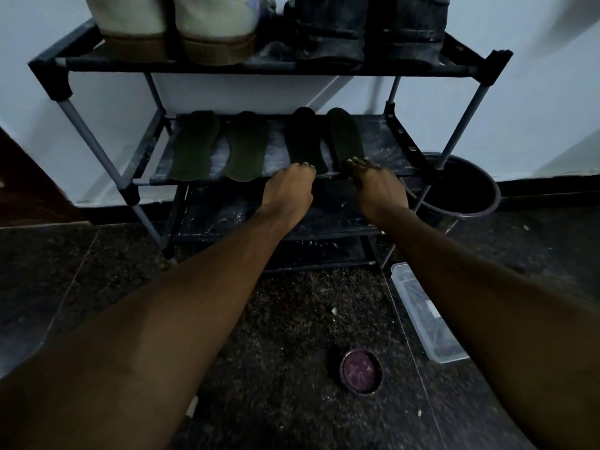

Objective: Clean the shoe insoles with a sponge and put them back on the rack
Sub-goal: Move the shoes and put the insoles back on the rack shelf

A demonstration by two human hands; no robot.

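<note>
Head view: left hand (290, 186) and right hand (376, 183) rest fingers, uncurled and gripping nothing, on heel ends of 2 dark insoles (324, 138) on rack (207, 64) mid shelf. Risk: a loose pinch w/ dusty shelf edge lets insoles slip to the floor.

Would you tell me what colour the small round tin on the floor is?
Purple inside, with a dark rim; the tin shows best in the head view.

No text can be read anywhere in the view. The black shoes (367, 24) on the top shelf of the rack (97, 64) carry a strip of pale lettering at the upper edge, cut off by the frame and too blurred to make out
</note>
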